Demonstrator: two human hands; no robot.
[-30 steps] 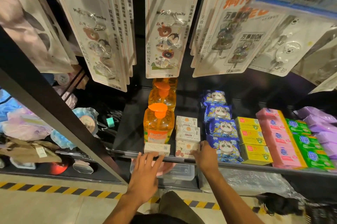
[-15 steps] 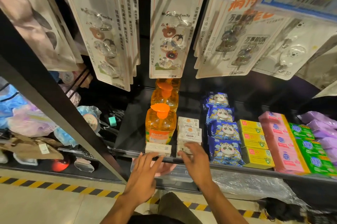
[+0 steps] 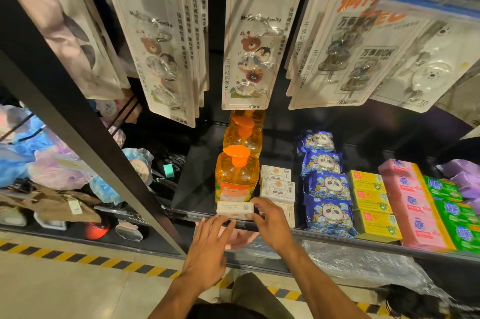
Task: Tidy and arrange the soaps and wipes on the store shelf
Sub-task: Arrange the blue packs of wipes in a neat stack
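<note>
A small white soap box (image 3: 233, 209) lies on its side at the shelf's front edge, in front of an orange pump bottle (image 3: 237, 176). My right hand (image 3: 272, 222) pinches the box's right end between thumb and fingers. My left hand (image 3: 207, 248) is flat with straight fingers, its tips at the shelf lip just below the box. A row of white soap boxes (image 3: 277, 186) runs back beside the bottle. To the right sit blue panda wipe packs (image 3: 328, 186), yellow soap boxes (image 3: 371, 202), pink soap bars (image 3: 413, 204) and green soap bars (image 3: 452, 212).
The black shelf (image 3: 197, 176) has bare room left of the bottles. Hook packs on cards (image 3: 249, 59) hang low over the shelf. A black slanted upright (image 3: 85, 137) stands at left, with bath sponges (image 3: 39, 160) beyond it. Purple packs (image 3: 465, 176) are at far right.
My right hand moved left from the front white box of the row to the lying box before the bottle. My left hand stayed near the shelf lip.
</note>
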